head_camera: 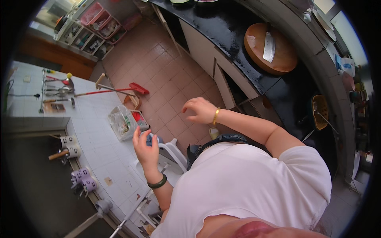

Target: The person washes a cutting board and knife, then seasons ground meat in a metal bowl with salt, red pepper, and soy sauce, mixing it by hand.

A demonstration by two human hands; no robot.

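My left hand (147, 148) is raised at the left of my body, with a dark green bangle (157, 182) on the wrist. It is empty, its fingers loosely bent and apart. In the picture it lies just below a clear plastic-lined bin (121, 123) by the white tiled wall. My right hand (201, 110), below a gold bracelet (216, 116), hangs over the tiled floor (166, 101) in front of me. Nothing is in it; the fingers curl a little, with the thumb apart. To the right, a cleaver (269, 49) lies on a round wooden chopping board (284, 56).
A black countertop (214, 29) runs along the right, with a cabinet door (224, 86) ajar beneath it. A yellow basket (321, 111) stands farther along. At left are a red broom (138, 88), a white plastic chair (172, 154), hanging utensils (61, 90) and a storage rack (86, 38).
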